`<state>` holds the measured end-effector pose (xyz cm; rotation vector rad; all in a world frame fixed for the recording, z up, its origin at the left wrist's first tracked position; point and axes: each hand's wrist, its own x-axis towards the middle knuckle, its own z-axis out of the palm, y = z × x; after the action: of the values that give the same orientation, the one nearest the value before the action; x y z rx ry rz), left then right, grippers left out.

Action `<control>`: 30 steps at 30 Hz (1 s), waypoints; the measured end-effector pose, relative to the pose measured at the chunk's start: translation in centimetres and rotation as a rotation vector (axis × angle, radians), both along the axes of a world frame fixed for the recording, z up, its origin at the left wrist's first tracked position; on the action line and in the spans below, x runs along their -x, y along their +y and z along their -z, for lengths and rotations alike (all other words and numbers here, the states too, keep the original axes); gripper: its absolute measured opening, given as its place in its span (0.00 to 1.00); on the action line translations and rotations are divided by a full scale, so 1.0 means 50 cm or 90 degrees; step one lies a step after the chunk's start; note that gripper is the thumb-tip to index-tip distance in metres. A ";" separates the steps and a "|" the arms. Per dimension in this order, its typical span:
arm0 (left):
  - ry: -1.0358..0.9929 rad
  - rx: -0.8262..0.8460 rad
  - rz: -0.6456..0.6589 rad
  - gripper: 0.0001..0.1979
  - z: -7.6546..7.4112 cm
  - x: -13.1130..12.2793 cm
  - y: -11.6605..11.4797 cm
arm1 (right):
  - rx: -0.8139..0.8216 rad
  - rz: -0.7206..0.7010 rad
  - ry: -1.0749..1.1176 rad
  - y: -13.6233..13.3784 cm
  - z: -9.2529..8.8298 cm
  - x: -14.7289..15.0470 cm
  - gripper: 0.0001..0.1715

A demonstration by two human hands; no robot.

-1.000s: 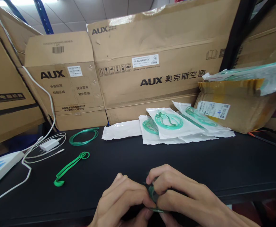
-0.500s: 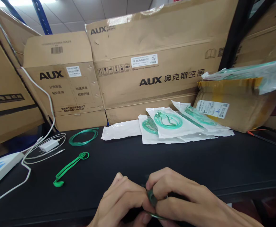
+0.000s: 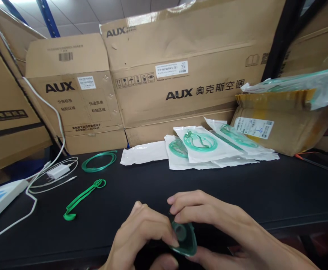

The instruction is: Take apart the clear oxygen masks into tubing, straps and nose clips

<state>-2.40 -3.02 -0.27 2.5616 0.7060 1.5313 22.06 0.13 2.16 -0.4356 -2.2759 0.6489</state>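
Close to the front edge of the black tabletop, a translucent green oxygen mask (image 3: 190, 240) is held between my hands, its hollow side partly facing me. My left hand (image 3: 143, 234) has its curled fingers on the mask's left side, with one fingertip inside the rim. My right hand (image 3: 223, 223) grips from the right, fingers at the top and thumb by the lower rim. Part of the mask is hidden behind the fingers. To the left lie a green elastic strap (image 3: 81, 200) and a coil of green tubing (image 3: 99, 162).
White pouches with green tubing (image 3: 200, 140) are stacked at the back, beside a flat white pouch (image 3: 143, 153). An open carton (image 3: 276, 123) stands at right. Large AUX cartons (image 3: 181, 75) wall the back. A power strip (image 3: 5, 198) and white charger (image 3: 58, 171) are at left.
The mask has turned so its hollow side shows. My right hand's fingers have opened out and shifted their grip, while the left stays at the mask's left side.
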 end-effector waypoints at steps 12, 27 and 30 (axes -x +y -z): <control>-0.013 0.182 -0.003 0.04 -0.004 0.000 -0.014 | 0.073 -0.031 0.025 -0.003 -0.037 0.031 0.10; 0.026 0.228 -0.003 0.06 -0.006 0.002 -0.020 | 0.156 -0.037 0.007 -0.008 -0.024 0.050 0.14; 0.033 0.213 0.004 0.06 -0.005 0.004 -0.018 | 0.179 -0.077 0.032 -0.004 -0.021 0.054 0.13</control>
<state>-2.61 -3.93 -0.04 2.3568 0.8747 1.2256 19.37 -0.05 3.24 -0.4109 -2.1822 1.0368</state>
